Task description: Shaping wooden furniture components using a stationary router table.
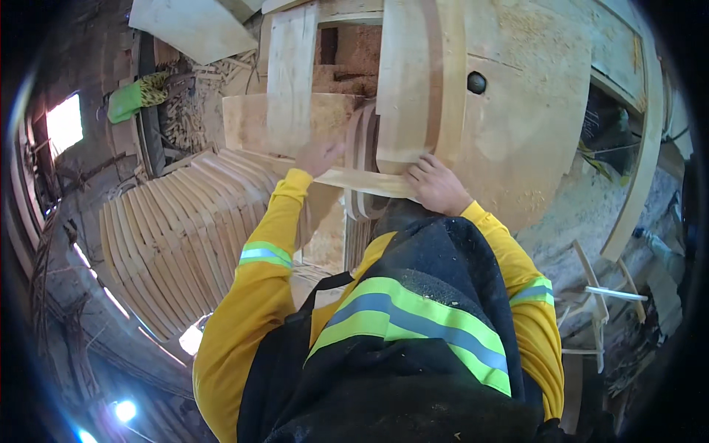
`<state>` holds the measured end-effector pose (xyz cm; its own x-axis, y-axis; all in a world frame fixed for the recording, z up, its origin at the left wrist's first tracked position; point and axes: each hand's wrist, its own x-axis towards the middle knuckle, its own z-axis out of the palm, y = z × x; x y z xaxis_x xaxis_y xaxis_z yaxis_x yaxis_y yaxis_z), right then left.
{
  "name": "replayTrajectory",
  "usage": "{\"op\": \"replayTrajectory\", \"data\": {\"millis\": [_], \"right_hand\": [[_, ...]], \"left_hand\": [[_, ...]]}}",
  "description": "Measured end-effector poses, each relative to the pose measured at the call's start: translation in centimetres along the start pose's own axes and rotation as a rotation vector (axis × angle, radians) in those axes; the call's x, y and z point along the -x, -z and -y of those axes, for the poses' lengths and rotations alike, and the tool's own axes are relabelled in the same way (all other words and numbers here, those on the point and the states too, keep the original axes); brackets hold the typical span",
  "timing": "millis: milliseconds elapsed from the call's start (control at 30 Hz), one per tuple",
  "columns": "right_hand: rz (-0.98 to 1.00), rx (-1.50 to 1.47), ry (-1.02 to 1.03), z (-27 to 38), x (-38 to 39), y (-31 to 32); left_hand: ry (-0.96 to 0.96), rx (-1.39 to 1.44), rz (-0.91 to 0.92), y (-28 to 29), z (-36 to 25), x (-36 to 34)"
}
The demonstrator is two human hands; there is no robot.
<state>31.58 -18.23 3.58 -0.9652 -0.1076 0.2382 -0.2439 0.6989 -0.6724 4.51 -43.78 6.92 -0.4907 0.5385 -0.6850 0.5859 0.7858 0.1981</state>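
Observation:
A pale wooden strip [365,181] lies crosswise in front of my body, between my two hands. At its right end my right hand [439,186] is closed around the wood, knuckles up, against the rounded corner of a thick pale board [405,88]. Over the strip's left end is my left hand [319,156], smeared by motion, so its fingers do not show clearly. Just beyond the strip, several curved wooden pieces [360,140] stand close together beside the thick board; part of them is hidden by the strip.
To the left leans a long row of curved wooden slats [185,229]. A sawdust-covered wooden tabletop [524,140] with a round dark knob [476,83] lies right. Wood offcuts [193,118] and a green-yellow bundle [136,97] are far left. A wooden frame [594,303] stands right.

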Motion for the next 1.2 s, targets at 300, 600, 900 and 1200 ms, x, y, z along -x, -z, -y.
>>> {"op": "replayTrajectory", "data": {"millis": [300, 600, 900, 1200], "right_hand": [[0.058, -0.043, 0.016, 0.5, -0.5, 1.2], [0.025, -0.108, -0.016, 1.0, 0.7, 1.5], [-0.227, 0.024, -0.299, 0.8, -0.4, 1.6], [-0.271, 0.012, -0.379, 0.4, 2.4, 0.5]], "left_hand": [[0.019, 0.016, -0.027, -4.4, 2.7, 4.7], [0.020, 0.192, 0.072, -8.2, 2.1, 7.4], [-0.041, 0.139, 0.146, -7.7, 1.5, 7.2], [0.008, -0.030, 0.316, -6.6, -0.4, 6.9]]}}
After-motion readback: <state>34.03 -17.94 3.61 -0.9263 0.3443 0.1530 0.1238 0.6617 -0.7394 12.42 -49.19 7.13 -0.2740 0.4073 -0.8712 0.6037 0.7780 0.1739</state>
